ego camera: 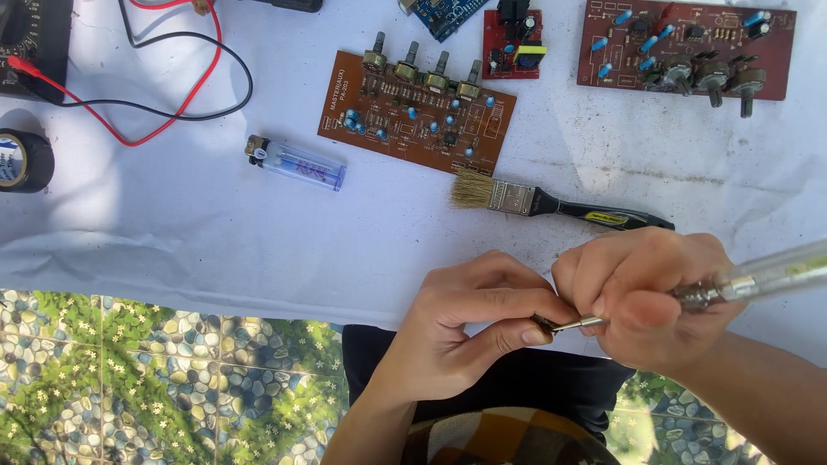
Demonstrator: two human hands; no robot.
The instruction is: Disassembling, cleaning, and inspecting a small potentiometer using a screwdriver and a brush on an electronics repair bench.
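Pinching a tiny dark part (544,324) at five o'clock, the left hand (469,323) meets the metal tip of a clear-handled screwdriver (758,277) clasped by the right hand (642,297), below a bristly paintbrush (551,203) on the white-clothed surface (215,224).

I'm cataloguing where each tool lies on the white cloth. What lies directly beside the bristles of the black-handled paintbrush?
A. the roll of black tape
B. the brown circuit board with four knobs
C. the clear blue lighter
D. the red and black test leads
B: the black-handled paintbrush lies with its pale bristles at the lower right corner of the brown circuit board with four knobs; the other things lie further left.
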